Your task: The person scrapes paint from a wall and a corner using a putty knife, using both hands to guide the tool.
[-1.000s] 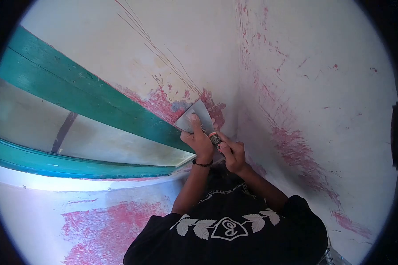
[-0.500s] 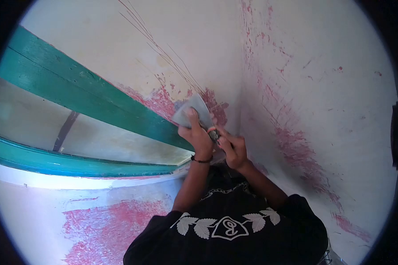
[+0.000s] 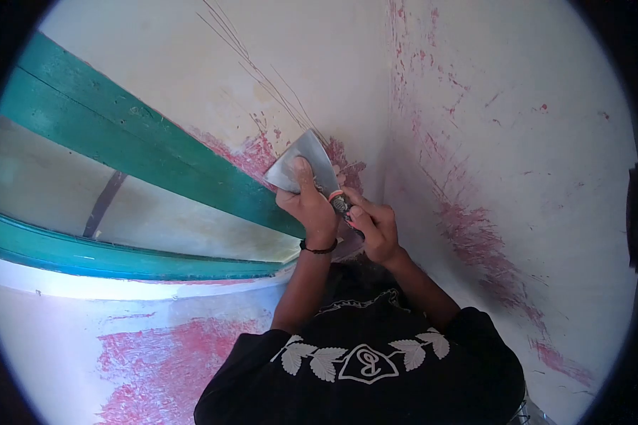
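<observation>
Both of my hands are on a scraper [image 3: 312, 152] with a wide metal blade and a dark and red handle. My left hand [image 3: 312, 205], with a dark bracelet at the wrist, grips the blade, its thumb flat on the metal. Around the handle, my right hand [image 3: 377, 230] is closed. The blade's wide edge lies against the pale wall [image 3: 326, 64], beside a patch of flaking red paint [image 3: 252, 156]. My left fingers behind the blade are partly hidden.
A green wooden frame [image 3: 142, 134] slants down from the upper left towards my hands. At right, the adjoining wall [image 3: 560, 177] meets in a corner and carries red streaks [image 3: 475, 241]. More scraped red paint [image 3: 177, 361] shows at lower left.
The scraper and both hands have shifted slightly up and left along the wall. More of the handle shows now between my hands. Both hands keep their hold.
</observation>
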Demonstrator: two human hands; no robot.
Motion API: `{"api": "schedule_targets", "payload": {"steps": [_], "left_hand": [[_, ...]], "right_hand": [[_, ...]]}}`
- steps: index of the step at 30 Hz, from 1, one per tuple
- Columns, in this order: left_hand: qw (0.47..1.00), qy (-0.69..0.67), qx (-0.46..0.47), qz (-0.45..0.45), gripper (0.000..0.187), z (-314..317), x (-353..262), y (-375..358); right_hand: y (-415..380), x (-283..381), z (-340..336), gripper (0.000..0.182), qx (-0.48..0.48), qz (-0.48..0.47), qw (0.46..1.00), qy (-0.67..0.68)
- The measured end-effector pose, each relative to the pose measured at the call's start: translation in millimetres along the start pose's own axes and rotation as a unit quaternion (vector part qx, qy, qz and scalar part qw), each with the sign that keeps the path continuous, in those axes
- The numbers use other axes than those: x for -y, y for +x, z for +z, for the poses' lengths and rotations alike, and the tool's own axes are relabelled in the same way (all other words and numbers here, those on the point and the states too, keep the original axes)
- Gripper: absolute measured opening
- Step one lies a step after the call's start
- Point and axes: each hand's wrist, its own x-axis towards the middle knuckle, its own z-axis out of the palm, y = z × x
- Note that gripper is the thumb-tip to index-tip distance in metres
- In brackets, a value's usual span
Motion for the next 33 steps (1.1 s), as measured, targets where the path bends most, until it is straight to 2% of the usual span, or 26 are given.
{"api": "schedule_targets", "payload": {"steps": [1, 4, 8, 10, 14, 17, 20, 23, 26, 33], "left_hand": [[1.000, -0.007, 0.009, 0.015, 0.036, 5.2, -4.2, 2.2], [0.999, -0.015, -0.015, -0.047, 0.036, -1.7, 3.8, -7.1], [0.999, 0.013, -0.002, -0.038, 0.035, -22.0, 37.4, -15.9], [0.999, 0.011, -0.010, -0.049, 0.035, -14.8, 31.8, -12.9], [1.000, 0.030, 0.007, -0.007, 0.035, -2.6, 13.6, 0.1], [0.999, 0.035, 0.000, -0.016, 0.035, -5.6, 16.3, -4.1], [0.999, 0.018, -0.013, -0.026, 0.033, -9.3, 26.6, -18.3], [0.999, 0.021, -0.012, -0.026, 0.032, -11.8, 28.6, -18.0], [0.999, 0.021, -0.007, -0.031, 0.032, -2.8, 15.0, -10.6], [0.999, -0.005, -0.014, -0.035, 0.036, -13.2, 37.1, -16.8]], "right_hand": [[0.3, 0.2, 1.2, 0.035, -0.005, 0.004, 1.000, 0.002], [-8.9, -7.9, 0.7, 0.036, -0.017, 0.003, 1.000, 0.005], [-30.4, -39.4, 0.9, 0.041, -0.036, 0.029, 0.999, 0.012], [-18.6, -29.7, 0.9, 0.042, -0.025, 0.022, 0.999, 0.033], [-2.4, -32.0, -3.3, 0.039, -0.017, -0.026, 1.000, 0.006], [-6.1, -11.1, -5.7, 0.040, 0.000, 0.010, 1.000, 0.007], [-28.0, -41.1, -1.2, 0.040, -0.041, 0.014, 0.999, 0.028], [-22.2, -29.9, -9.8, 0.040, 0.011, 0.047, 0.999, 0.013], [-7.5, -23.5, -4.3, 0.038, -0.030, -0.010, 1.000, 0.003], [-23.0, -30.0, -6.2, 0.039, -0.021, 0.036, 0.999, 0.022]]}}
